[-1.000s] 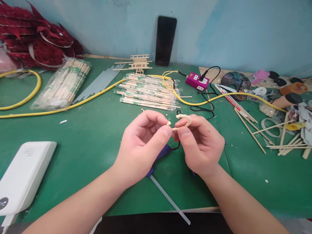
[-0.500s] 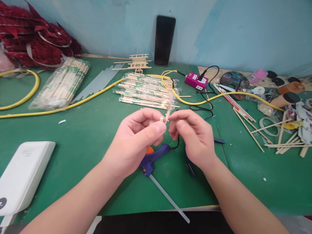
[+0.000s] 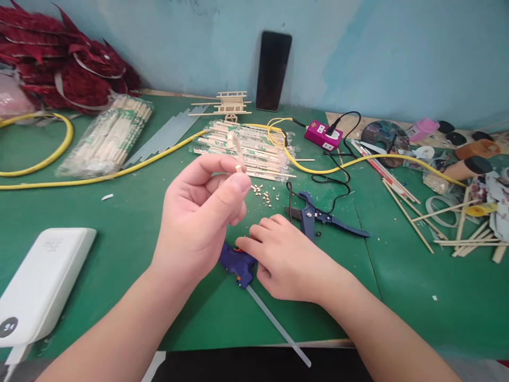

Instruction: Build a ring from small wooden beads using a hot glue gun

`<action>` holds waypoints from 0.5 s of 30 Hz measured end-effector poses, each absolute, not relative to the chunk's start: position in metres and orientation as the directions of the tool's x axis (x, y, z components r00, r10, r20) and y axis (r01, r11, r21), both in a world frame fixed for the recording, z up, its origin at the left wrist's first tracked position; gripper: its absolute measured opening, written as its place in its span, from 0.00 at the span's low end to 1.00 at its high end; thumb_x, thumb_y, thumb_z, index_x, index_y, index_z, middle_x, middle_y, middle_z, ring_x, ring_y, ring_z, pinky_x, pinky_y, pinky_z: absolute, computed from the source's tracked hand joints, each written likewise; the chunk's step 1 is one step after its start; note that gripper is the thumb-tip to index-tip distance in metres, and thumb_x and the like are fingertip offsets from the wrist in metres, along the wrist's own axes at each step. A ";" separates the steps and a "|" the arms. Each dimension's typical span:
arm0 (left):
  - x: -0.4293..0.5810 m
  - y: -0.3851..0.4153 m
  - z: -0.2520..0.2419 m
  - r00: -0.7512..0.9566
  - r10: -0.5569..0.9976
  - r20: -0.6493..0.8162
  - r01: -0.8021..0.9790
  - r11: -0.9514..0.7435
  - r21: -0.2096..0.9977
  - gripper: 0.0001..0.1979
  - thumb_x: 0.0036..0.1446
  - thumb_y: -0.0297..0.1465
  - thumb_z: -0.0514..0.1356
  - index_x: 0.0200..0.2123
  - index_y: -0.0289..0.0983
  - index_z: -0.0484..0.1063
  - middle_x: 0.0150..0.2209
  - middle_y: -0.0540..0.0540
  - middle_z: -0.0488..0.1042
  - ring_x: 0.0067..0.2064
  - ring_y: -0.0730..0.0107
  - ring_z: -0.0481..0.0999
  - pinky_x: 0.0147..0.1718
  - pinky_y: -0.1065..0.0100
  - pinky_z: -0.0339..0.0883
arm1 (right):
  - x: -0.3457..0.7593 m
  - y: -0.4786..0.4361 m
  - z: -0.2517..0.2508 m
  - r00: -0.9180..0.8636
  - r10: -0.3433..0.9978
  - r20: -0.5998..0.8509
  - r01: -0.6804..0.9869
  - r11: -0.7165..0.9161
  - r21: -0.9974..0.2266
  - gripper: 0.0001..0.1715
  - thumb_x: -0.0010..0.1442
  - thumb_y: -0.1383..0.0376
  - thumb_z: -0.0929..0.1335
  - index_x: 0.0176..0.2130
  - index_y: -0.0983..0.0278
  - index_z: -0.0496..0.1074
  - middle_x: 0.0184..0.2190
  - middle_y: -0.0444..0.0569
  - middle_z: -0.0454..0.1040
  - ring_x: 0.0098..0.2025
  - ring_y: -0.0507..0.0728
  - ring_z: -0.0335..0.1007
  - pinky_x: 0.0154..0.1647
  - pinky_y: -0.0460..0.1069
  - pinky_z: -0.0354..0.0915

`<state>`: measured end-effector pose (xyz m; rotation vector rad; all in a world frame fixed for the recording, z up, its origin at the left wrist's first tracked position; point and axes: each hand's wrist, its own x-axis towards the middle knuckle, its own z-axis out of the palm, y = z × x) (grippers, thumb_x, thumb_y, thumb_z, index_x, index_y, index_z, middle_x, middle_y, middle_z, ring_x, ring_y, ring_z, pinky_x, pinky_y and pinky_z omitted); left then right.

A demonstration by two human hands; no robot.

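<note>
My left hand [image 3: 196, 215] is raised over the table, pinching a small curved piece of pale wooden stick bits [image 3: 235, 143] between thumb and forefinger. Below and to its right, my right hand [image 3: 292, 260] lies over the handle of a blue hot glue gun [image 3: 237, 262], fingers curled round it. The handle is mostly hidden under that hand. A translucent glue stick [image 3: 278, 326] juts from the gun toward the table's front edge. Just beyond my right hand rests a blue-handled cutter [image 3: 308, 215], with tiny cut wood bits [image 3: 265, 196] scattered to its left.
Wrapped chopsticks [image 3: 254, 140] lie behind the hands, near a small stick-built cart [image 3: 231, 103] and a leaning phone [image 3: 273, 71]. A yellow cable [image 3: 167, 152] crosses to a purple power socket [image 3: 324, 136]. A white power bank [image 3: 47, 281] is at left; loose sticks [image 3: 461, 228] at right.
My right hand has left the left hand's side and come down onto the glue gun, uncovering the cutter and wood bits. My left hand, still pinching the curved piece, has shifted left and up.
</note>
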<state>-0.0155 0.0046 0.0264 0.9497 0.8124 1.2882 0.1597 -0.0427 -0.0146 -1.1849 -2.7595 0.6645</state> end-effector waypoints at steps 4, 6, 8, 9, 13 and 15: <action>-0.014 0.004 0.028 -0.013 0.994 0.106 -0.345 -0.104 0.933 0.05 0.67 0.30 0.74 0.39 0.42 0.81 0.21 0.56 0.58 0.23 0.75 0.55 0.25 0.63 0.55 | 0.162 -0.038 -0.019 -0.709 0.700 -0.091 0.657 0.608 -0.445 0.22 0.65 0.71 0.66 0.56 0.65 0.79 0.42 0.53 0.77 0.45 0.63 0.68 0.48 0.60 0.60; -0.014 0.006 0.030 -0.075 0.986 0.146 -0.343 -0.163 0.925 0.04 0.68 0.31 0.73 0.40 0.41 0.81 0.21 0.57 0.56 0.23 0.75 0.54 0.26 0.62 0.53 | 0.167 -0.035 -0.017 -0.691 0.720 -0.069 0.645 0.570 -0.509 0.23 0.63 0.72 0.66 0.56 0.65 0.78 0.43 0.52 0.78 0.47 0.63 0.70 0.50 0.59 0.62; -0.014 0.008 0.033 -0.131 0.977 0.171 -0.350 -0.207 0.914 0.04 0.71 0.29 0.71 0.40 0.41 0.81 0.20 0.57 0.56 0.22 0.76 0.52 0.26 0.62 0.50 | 0.173 -0.032 -0.013 -0.657 0.753 -0.029 0.612 0.511 -0.604 0.24 0.61 0.73 0.67 0.55 0.64 0.77 0.45 0.51 0.80 0.47 0.62 0.72 0.52 0.59 0.64; -0.015 0.010 0.034 -0.176 0.969 0.173 -0.350 -0.226 0.909 0.06 0.72 0.27 0.69 0.39 0.40 0.80 0.20 0.57 0.55 0.22 0.76 0.52 0.26 0.61 0.49 | 0.177 -0.031 -0.011 -0.635 0.772 0.000 0.583 0.480 -0.655 0.24 0.60 0.74 0.67 0.54 0.63 0.76 0.46 0.50 0.80 0.48 0.61 0.73 0.54 0.59 0.65; -0.024 0.021 0.042 -0.345 0.926 0.157 -0.308 -0.269 0.912 0.11 0.77 0.25 0.62 0.38 0.39 0.78 0.24 0.54 0.55 0.24 0.75 0.51 0.28 0.59 0.49 | 0.192 -0.027 -0.003 -0.520 0.845 0.127 0.399 0.372 -0.838 0.27 0.57 0.78 0.70 0.54 0.59 0.74 0.47 0.47 0.81 0.45 0.58 0.75 0.50 0.55 0.71; -0.029 0.026 0.042 -0.382 0.912 0.146 -0.302 -0.273 0.913 0.11 0.78 0.25 0.61 0.38 0.39 0.77 0.26 0.53 0.56 0.26 0.74 0.51 0.30 0.59 0.49 | 0.201 -0.023 -0.003 -0.451 0.879 0.154 0.293 0.309 -0.905 0.25 0.59 0.77 0.72 0.53 0.58 0.73 0.43 0.46 0.79 0.41 0.57 0.75 0.43 0.52 0.72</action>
